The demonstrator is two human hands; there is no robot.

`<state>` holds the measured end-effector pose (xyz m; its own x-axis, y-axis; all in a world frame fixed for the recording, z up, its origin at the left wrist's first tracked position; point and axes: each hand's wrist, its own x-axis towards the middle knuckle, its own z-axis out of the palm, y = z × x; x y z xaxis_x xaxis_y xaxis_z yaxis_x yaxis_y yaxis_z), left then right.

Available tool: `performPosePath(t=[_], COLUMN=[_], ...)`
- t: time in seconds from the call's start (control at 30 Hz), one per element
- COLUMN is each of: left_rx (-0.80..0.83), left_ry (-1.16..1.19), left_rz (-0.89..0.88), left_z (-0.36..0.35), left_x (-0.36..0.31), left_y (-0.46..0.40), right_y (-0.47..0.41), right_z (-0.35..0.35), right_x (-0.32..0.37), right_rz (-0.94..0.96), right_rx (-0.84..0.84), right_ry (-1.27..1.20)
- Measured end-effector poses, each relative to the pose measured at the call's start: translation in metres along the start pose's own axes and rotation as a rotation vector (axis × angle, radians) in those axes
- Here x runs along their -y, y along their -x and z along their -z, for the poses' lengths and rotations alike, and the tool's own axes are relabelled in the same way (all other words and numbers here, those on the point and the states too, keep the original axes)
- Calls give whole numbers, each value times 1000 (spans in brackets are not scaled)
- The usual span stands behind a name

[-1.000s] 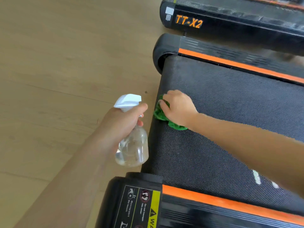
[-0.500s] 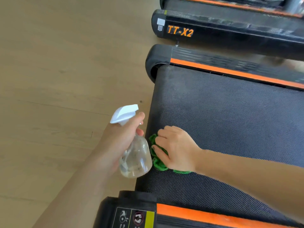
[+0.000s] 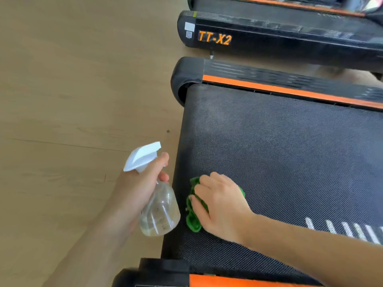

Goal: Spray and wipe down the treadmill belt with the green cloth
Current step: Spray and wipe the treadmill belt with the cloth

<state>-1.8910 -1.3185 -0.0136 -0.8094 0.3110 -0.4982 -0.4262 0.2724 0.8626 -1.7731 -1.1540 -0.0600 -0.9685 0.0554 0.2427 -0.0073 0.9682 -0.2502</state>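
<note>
The black textured treadmill belt fills the right half of the view. My right hand presses a bunched green cloth onto the belt near its left end; the hand hides most of the cloth. My left hand grips a clear spray bottle with a white trigger head, held over the floor just left of the belt's end. A little clear liquid sits in the bottle.
Orange-striped side rails run along the far and near edges of the belt. A second treadmill marked TT-X2 stands beyond it. Light wooden floor spreads across the left.
My right hand has slid the cloth along the belt's left end from the far side toward the near rail. The left hand with the bottle stayed beside it.
</note>
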Motion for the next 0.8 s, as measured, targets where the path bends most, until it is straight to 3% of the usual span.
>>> performPosePath(t=[0.13,0.23,0.3,0.37,0.57,0.67,0.73,0.8], left_rx=[18,42,46,49,93,138,166,180], left_ry=[6,-6,-7,-28,-128,-234,-286,-301], left_rz=[19,40,39,39,-55,-140,-158,-136], left_z=[0,5,6,4,-26,-54,-68,-80], left_x=[4,9,6,-6,-77,-105,-117,-128], left_y=[-5,-7,-7,-12,-30,-34,-32,-27], right_y=[-22,-84,-118,-125,0,24,5,-29], right_z=[-3,-20,-24,-25,1,8,3,-4], right_x=[-21,-54,-67,-63,-8,-20,-40,-71], right_rz=[167,-122,-366,-455,-115,42,43,-122], right_rx=[-25,-181,-202,-196,-75,-65,-99,-186], right_ry=[64,148,178,182,47,69,107,151])
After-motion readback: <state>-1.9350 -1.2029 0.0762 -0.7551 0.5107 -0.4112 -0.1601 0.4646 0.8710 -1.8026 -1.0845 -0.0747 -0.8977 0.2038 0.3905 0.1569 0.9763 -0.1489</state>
